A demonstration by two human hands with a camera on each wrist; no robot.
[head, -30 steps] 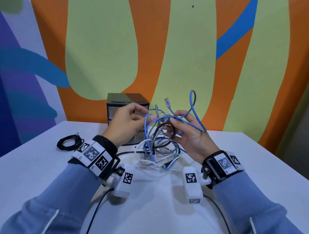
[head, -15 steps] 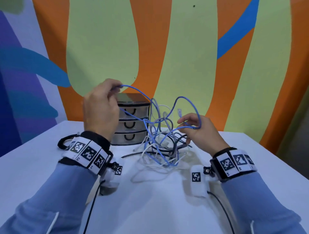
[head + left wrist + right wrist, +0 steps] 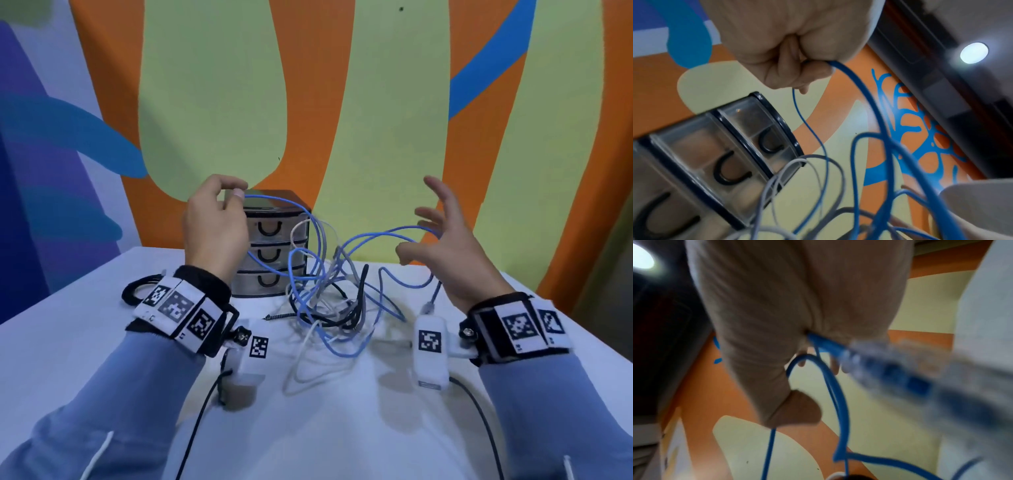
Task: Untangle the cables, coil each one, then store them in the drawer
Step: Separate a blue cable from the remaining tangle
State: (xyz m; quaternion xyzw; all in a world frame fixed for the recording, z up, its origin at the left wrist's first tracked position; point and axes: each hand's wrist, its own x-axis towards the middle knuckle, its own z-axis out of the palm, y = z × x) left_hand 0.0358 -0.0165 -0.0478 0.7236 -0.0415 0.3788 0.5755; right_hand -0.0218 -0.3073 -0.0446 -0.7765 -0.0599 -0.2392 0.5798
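A tangle of blue, black, grey and white cables lies on the white table in front of a small three-drawer unit. My left hand is raised by the unit's top and pinches the blue cable between thumb and fingers. My right hand is up at the right with its fingers spread. Another stretch of the blue cable runs between those fingers. Its clear plug dangles below the right hand.
All three drawers of the unit are closed. A coiled black cable lies on the table at the left, behind my left wrist. The painted wall stands right behind the unit. The table's right edge runs close to my right wrist.
My left hand has pulled the blue cable up and to the left, out of the tangle. My right hand has moved right and spread its fingers; the plug end now hangs down.
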